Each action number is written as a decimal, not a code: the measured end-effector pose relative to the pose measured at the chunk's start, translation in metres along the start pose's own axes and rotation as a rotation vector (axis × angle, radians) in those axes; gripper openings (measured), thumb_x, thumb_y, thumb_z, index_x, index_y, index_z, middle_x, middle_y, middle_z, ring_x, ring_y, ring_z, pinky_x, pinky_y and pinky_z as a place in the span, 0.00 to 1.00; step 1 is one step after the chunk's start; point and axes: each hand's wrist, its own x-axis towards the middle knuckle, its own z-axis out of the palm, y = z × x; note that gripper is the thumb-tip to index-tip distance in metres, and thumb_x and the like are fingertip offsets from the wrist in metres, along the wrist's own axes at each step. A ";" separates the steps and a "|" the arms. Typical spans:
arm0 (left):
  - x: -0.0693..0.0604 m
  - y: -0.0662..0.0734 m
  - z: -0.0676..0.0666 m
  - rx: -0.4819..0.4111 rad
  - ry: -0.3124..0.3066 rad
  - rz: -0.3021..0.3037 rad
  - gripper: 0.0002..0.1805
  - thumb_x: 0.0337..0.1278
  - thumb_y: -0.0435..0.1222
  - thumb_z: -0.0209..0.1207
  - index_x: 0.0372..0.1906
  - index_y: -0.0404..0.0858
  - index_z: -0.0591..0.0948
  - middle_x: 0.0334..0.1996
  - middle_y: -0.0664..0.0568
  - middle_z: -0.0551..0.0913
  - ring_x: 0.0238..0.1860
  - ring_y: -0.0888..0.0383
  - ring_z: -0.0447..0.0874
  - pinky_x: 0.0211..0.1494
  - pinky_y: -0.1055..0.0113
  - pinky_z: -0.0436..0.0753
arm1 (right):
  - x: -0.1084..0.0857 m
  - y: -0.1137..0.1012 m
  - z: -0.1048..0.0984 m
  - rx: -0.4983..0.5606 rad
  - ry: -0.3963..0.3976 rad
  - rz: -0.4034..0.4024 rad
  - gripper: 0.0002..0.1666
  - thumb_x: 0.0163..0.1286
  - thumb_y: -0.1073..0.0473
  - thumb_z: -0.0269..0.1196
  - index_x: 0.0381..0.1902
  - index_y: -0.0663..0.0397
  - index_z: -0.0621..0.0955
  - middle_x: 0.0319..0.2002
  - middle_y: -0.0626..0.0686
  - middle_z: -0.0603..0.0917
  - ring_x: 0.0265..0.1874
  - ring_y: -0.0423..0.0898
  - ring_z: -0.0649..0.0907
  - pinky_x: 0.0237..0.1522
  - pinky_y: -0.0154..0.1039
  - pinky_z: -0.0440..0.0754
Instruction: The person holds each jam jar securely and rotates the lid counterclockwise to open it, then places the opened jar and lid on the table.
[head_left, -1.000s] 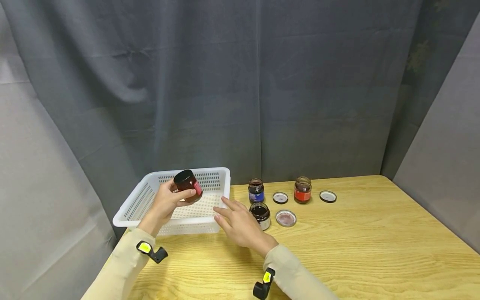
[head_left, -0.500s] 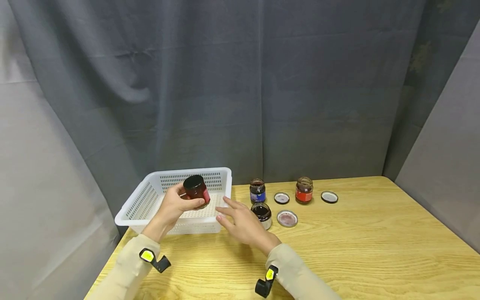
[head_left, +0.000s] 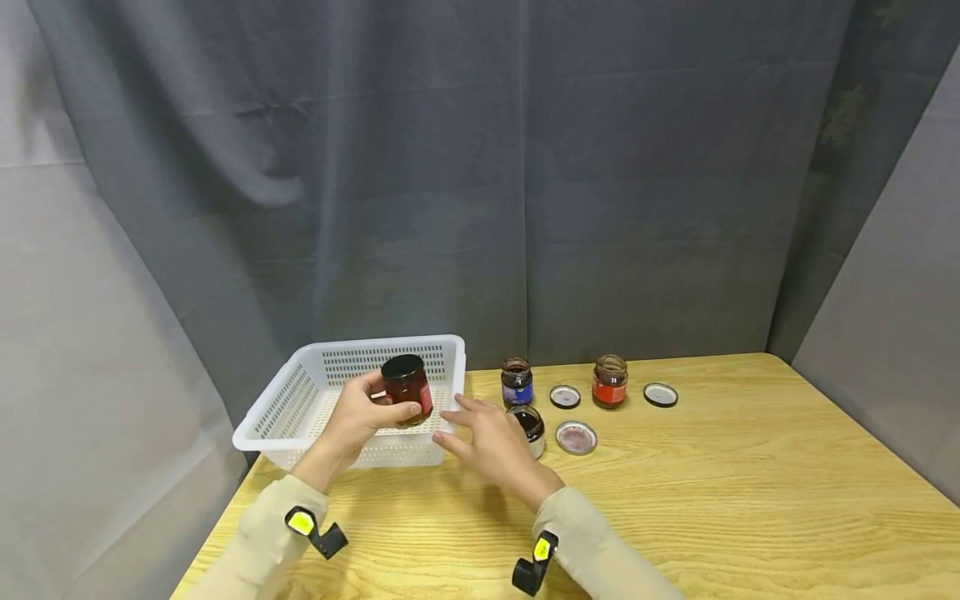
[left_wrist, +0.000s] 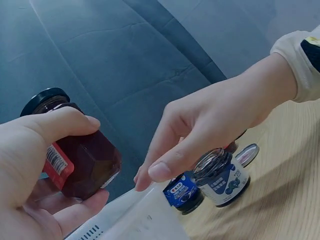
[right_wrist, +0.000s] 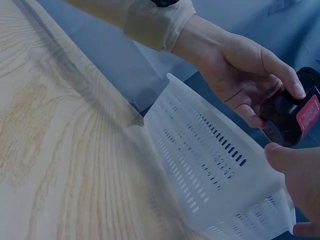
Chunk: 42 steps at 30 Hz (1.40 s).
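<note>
My left hand grips a dark red jam jar with a black lid on, tilted a little, above the right part of a white plastic basket. In the left wrist view the jar's faceted glass and a red barcode label show. My right hand is at the basket's right rim, fingers loosely extended and holding nothing. Whether its fingertips touch the rim I cannot tell. Just behind that hand stands an uncapped jar with a white label, partly hidden in the head view.
Right of the basket stand an uncapped blue-labelled jar and an uncapped red-labelled jar. Upturned lids lie by them: one between the jars, one farther right, one nearer. A grey curtain hangs behind the wooden table.
My left hand has carried the jar to the right and slightly down, toward the basket's right side, and the jar is more upright. My right hand has hardly moved.
</note>
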 end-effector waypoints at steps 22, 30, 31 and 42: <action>-0.009 0.002 0.032 0.107 0.011 0.040 0.27 0.43 0.27 0.80 0.54 0.36 0.86 0.51 0.45 0.86 0.50 0.45 0.86 0.47 0.58 0.86 | 0.009 0.014 -0.061 0.203 0.144 0.091 0.13 0.75 0.54 0.66 0.52 0.52 0.88 0.44 0.49 0.90 0.39 0.47 0.88 0.42 0.47 0.86; -0.008 0.006 0.047 0.131 -0.045 0.091 0.27 0.45 0.31 0.80 0.55 0.37 0.87 0.52 0.46 0.86 0.50 0.44 0.86 0.47 0.55 0.86 | 0.008 0.010 -0.080 0.255 0.211 0.039 0.14 0.76 0.54 0.65 0.54 0.52 0.88 0.43 0.49 0.90 0.37 0.45 0.87 0.41 0.46 0.86; -0.008 0.006 0.048 0.128 -0.043 0.090 0.26 0.45 0.31 0.80 0.54 0.37 0.87 0.51 0.46 0.86 0.50 0.45 0.86 0.46 0.55 0.86 | 0.008 0.010 -0.082 0.255 0.211 0.036 0.14 0.77 0.54 0.65 0.54 0.52 0.87 0.43 0.49 0.90 0.37 0.45 0.87 0.42 0.46 0.86; -0.007 0.007 0.067 0.165 -0.048 0.093 0.27 0.44 0.32 0.80 0.54 0.38 0.87 0.48 0.48 0.87 0.46 0.47 0.86 0.47 0.55 0.85 | 0.004 0.011 -0.098 0.292 0.204 0.054 0.16 0.78 0.51 0.63 0.55 0.50 0.87 0.41 0.46 0.88 0.35 0.42 0.85 0.38 0.43 0.85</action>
